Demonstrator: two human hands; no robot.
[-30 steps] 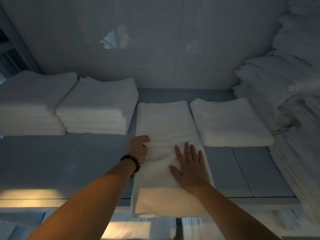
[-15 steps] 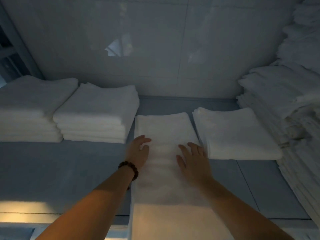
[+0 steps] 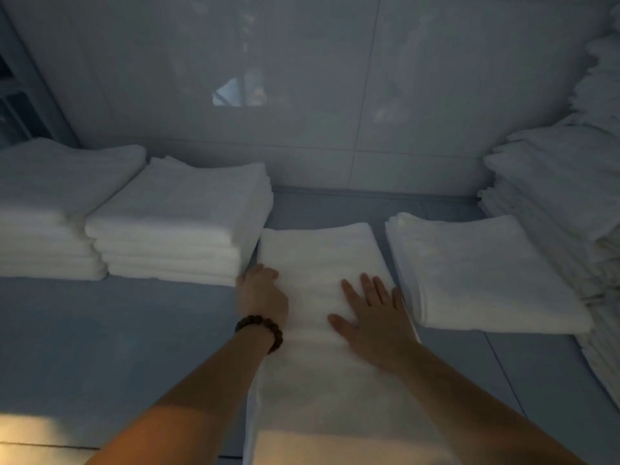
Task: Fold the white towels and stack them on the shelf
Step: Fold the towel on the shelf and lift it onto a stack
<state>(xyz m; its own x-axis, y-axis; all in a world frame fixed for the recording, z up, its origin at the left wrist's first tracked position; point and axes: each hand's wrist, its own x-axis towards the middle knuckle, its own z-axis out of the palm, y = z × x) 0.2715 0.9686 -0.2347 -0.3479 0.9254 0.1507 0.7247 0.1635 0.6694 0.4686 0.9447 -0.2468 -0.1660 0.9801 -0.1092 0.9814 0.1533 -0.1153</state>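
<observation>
My right grip (image 3: pixel 375 323) presses spread flat on the towel (image 3: pixel 322 256) lying on the shelf (image 3: pixel 117 330) between a stack (image 3: pixel 181 213) and a pile (image 3: pixel 476 273), while my left grip (image 3: pixel 263 297) curls round its left edge

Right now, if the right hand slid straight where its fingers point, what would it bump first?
Nothing soon. The right hand lies flat on the long towel, fingers pointing at the back wall. It would probably slide off the towel's far end, across bare shelf, to that wall.
</observation>
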